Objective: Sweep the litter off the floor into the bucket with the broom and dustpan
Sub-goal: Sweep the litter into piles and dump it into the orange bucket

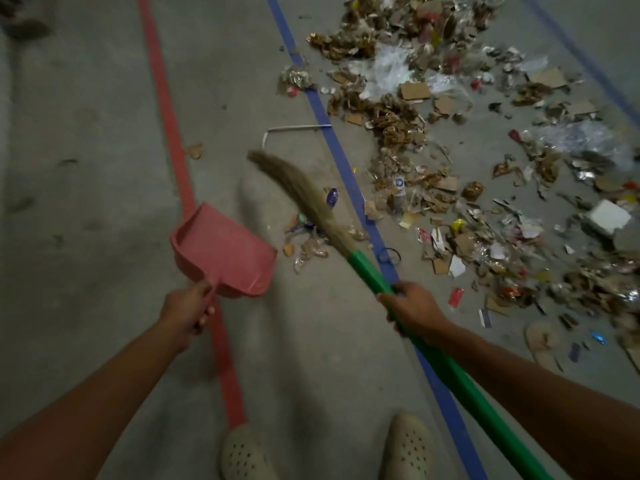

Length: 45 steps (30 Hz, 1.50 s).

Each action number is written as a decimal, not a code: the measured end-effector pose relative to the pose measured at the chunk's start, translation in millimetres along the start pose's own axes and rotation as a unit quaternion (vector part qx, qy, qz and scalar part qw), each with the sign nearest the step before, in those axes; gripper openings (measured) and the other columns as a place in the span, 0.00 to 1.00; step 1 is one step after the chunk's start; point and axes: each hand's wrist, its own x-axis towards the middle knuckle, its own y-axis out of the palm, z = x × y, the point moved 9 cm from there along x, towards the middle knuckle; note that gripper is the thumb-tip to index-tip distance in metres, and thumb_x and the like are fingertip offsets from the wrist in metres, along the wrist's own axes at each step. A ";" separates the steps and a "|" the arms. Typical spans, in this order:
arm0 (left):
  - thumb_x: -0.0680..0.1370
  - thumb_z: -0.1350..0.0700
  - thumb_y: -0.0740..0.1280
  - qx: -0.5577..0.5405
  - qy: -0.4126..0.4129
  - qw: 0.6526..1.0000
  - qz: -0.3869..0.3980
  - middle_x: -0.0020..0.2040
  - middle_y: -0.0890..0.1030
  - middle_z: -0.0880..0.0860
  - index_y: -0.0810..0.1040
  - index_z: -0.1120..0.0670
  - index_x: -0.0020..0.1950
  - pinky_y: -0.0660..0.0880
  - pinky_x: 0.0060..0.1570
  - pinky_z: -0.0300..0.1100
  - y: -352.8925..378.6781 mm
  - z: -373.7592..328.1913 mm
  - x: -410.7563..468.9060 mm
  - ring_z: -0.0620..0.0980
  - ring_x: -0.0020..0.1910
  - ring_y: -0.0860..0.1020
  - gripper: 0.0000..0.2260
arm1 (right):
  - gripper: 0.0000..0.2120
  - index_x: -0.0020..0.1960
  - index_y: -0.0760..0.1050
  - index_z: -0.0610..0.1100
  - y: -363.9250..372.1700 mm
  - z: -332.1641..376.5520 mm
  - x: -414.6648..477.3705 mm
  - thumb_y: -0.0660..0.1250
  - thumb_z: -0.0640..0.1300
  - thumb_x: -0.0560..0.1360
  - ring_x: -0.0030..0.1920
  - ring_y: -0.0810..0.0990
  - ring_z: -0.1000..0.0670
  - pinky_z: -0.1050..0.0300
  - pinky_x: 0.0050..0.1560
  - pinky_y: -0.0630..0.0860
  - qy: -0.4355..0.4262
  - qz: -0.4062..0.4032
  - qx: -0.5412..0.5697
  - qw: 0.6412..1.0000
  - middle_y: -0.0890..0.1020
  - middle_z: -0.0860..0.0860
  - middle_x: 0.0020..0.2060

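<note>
Both my fists are curled: left hand (pixel 187 308) gripping pink plastic dustpan (pixel 221 247), right hand (pixel 412 308) gripping green-handled straw broom (pixel 311 202). Litter (pixel 415 133) right of blue tape line (pixel 346 174) could overshoot, I reckon.

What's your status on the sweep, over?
Left hand grips dustpan, empty. Right hand grips broom, bristles over small scraps. Main litter right of blue line. Bucket not in view.

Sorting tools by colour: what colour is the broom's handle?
Green; the broom handle, gripped by the right hand, shows best in the head view.
</note>
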 end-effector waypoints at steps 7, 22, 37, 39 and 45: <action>0.78 0.46 0.70 0.009 -0.031 0.999 0.015 0.27 0.74 0.58 0.75 0.60 0.35 0.57 0.22 0.31 4.5 31.0 -54.1 0.48 0.17 0.64 0.20 | 0.14 0.56 0.76 0.36 11.3 -85.0 -49.6 0.68 0.48 0.80 0.31 0.79 0.49 0.57 0.30 0.78 0.176 0.069 -0.093 0.977 0.82 0.43 0.39; 0.78 0.43 0.70 -0.022 -0.033 0.998 0.042 0.30 0.74 0.58 0.76 0.59 0.38 0.56 0.21 0.32 -18.5 -16.5 -75.1 0.47 0.17 0.63 0.20 | 0.13 0.48 0.76 0.38 -55.9 36.4 -90.2 0.63 0.47 0.83 0.32 0.78 0.46 0.49 0.35 0.80 0.113 -0.187 0.117 0.969 0.80 0.42 0.37; 0.79 0.45 0.69 0.017 -0.042 0.999 0.013 0.27 0.74 0.57 0.75 0.58 0.35 0.58 0.21 0.32 -141.4 -51.1 -59.7 0.48 0.18 0.65 0.20 | 0.14 0.53 0.76 0.35 76.6 130.2 -89.6 0.68 0.48 0.80 0.29 0.79 0.48 0.59 0.28 0.76 0.181 0.044 -0.062 0.981 0.82 0.42 0.38; 0.79 0.44 0.69 0.023 -0.051 0.998 0.018 0.28 0.74 0.57 0.75 0.59 0.37 0.57 0.20 0.32 -129.7 -48.3 -44.8 0.48 0.19 0.64 0.20 | 0.15 0.54 0.74 0.35 85.9 116.7 -66.0 0.68 0.48 0.80 0.30 0.79 0.48 0.58 0.29 0.77 0.209 0.056 -0.077 0.973 0.82 0.41 0.38; 0.79 0.45 0.69 0.021 -0.062 0.997 0.051 0.30 0.74 0.58 0.76 0.60 0.41 0.56 0.21 0.31 -86.7 -76.9 5.5 0.46 0.17 0.63 0.18 | 0.14 0.44 0.73 0.35 41.9 96.0 2.1 0.66 0.45 0.81 0.27 0.76 0.46 0.55 0.28 0.75 0.255 -0.065 0.054 0.963 0.79 0.42 0.31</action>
